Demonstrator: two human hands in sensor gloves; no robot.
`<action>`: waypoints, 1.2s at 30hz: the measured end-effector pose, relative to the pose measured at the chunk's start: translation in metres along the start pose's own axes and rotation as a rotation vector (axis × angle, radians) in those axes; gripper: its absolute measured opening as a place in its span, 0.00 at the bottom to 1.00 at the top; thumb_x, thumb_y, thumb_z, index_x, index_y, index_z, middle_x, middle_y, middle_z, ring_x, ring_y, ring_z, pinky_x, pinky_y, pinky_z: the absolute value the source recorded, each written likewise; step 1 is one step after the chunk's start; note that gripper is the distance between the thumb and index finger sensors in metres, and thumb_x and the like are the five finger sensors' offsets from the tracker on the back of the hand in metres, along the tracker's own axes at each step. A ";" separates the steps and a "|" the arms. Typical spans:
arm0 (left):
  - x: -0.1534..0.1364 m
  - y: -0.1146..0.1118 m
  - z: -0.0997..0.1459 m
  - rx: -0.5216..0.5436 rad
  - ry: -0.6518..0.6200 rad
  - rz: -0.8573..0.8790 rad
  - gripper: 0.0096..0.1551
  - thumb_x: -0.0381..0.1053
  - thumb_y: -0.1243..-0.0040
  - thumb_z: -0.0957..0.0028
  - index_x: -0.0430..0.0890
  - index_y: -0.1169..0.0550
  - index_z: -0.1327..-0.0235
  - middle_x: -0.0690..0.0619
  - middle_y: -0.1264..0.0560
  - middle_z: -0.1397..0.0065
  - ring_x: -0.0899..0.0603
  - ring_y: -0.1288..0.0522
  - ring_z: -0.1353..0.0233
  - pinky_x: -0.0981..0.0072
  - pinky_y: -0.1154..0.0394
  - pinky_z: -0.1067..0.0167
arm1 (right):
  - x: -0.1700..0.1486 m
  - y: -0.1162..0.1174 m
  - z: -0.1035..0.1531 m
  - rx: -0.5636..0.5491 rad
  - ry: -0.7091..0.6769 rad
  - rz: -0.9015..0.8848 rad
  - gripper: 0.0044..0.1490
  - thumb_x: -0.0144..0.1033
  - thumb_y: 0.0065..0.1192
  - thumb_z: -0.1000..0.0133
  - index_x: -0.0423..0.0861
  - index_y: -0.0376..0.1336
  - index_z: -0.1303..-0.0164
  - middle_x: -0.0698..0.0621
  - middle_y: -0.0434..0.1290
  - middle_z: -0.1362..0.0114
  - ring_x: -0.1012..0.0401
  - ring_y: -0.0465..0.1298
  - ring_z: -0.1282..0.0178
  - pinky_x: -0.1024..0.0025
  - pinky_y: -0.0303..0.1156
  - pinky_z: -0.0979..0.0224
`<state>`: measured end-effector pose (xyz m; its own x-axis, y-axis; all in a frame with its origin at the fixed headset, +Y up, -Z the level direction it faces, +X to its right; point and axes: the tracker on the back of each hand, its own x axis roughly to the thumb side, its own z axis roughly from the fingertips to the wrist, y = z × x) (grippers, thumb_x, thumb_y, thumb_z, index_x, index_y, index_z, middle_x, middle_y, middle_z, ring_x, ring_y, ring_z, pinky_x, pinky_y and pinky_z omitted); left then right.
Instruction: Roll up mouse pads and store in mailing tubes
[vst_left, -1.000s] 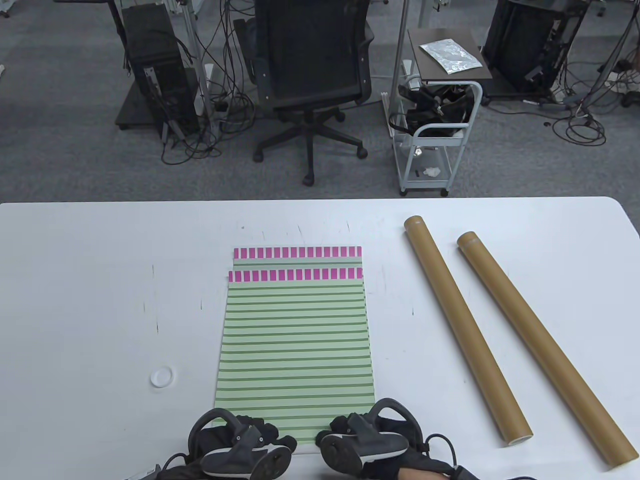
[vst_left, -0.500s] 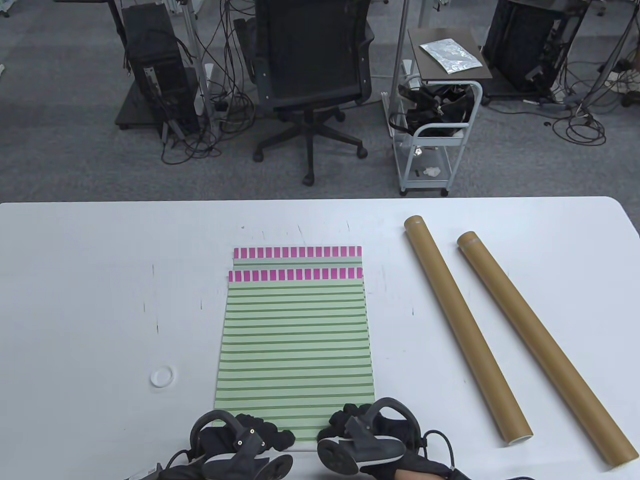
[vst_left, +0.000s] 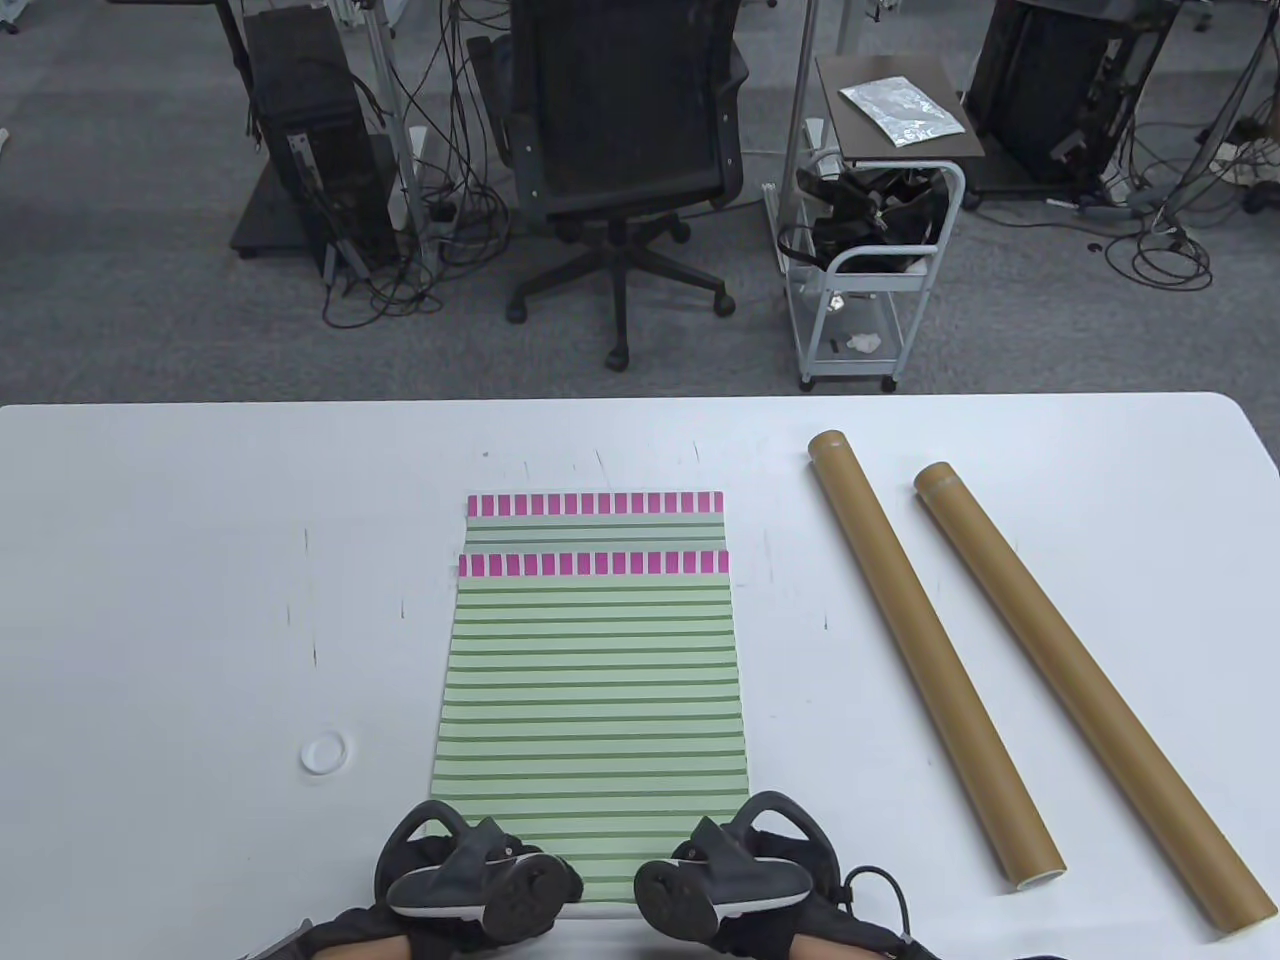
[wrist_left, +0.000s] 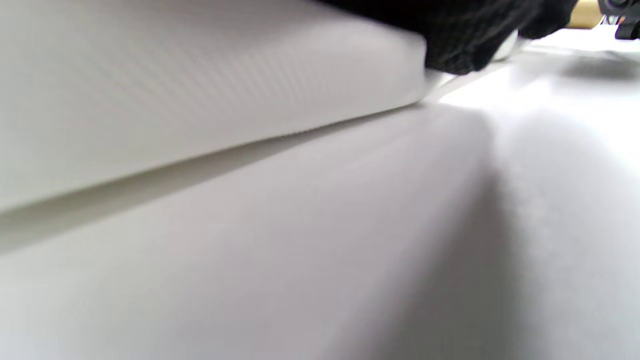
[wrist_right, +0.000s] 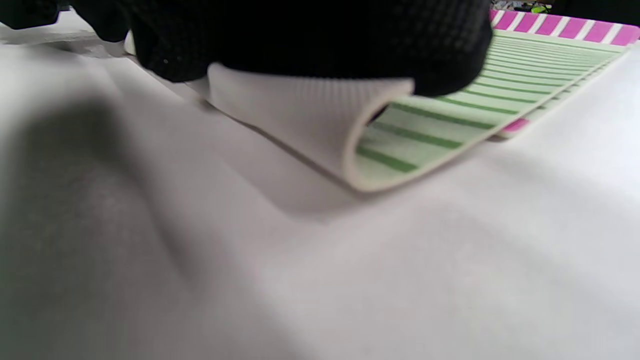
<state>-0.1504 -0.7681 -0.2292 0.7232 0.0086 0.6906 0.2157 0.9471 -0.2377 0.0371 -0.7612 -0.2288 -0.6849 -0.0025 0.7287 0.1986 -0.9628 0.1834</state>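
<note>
Where the near edge of the top mouse pad (vst_left: 592, 700) is lifted and folded back on itself, the first turn of the roll is being formed. The pad lies at the table's middle, stacked on a second mouse pad (vst_left: 596, 518) whose pink-checked far strip shows beyond it. In the right wrist view the near edge is seen curled over, its white underside outward, with the right hand (wrist_right: 310, 37) wrapped over the curl and gripping it. The left hand (vst_left: 470, 880) is placed at the left near corner; in the left wrist view its fingers (wrist_left: 465, 35) are seen bent over the lifted edge, so a grip is judged likely there too.

For a good roll, the first turn should be kept tight and its edge square to the pad's long sides; both hands should be advanced evenly, so that no cone is formed. Only the top pad should be taken up.

Two mailing tubes (vst_left: 935, 655) (vst_left: 1090, 695) lie apart from the pads on the right of the table (vst_left: 180, 560). A small white cap (vst_left: 324, 752) lies to the left.
</note>
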 end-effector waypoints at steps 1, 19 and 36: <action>0.000 0.000 0.000 0.014 0.033 -0.030 0.35 0.58 0.39 0.57 0.59 0.35 0.34 0.61 0.20 0.50 0.54 0.17 0.59 0.79 0.18 0.61 | -0.003 0.003 0.000 -0.014 0.023 -0.007 0.26 0.40 0.59 0.50 0.53 0.64 0.41 0.54 0.79 0.52 0.60 0.80 0.60 0.69 0.79 0.53; 0.018 -0.002 0.002 0.121 0.070 -0.307 0.26 0.54 0.46 0.57 0.71 0.32 0.43 0.64 0.28 0.42 0.57 0.20 0.55 0.76 0.21 0.57 | 0.019 0.013 -0.005 0.016 -0.032 0.288 0.40 0.32 0.47 0.46 0.65 0.40 0.26 0.49 0.64 0.34 0.57 0.74 0.48 0.62 0.74 0.41; 0.016 0.003 0.006 0.160 0.050 -0.237 0.26 0.61 0.35 0.63 0.61 0.21 0.48 0.62 0.17 0.48 0.53 0.15 0.51 0.73 0.18 0.54 | 0.019 0.006 0.001 -0.061 -0.045 0.288 0.28 0.36 0.57 0.46 0.48 0.59 0.34 0.49 0.69 0.42 0.62 0.75 0.61 0.68 0.76 0.53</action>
<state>-0.1424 -0.7635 -0.2146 0.6974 -0.2313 0.6784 0.2790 0.9595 0.0403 0.0258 -0.7666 -0.2132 -0.5746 -0.2673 0.7736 0.3371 -0.9386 -0.0740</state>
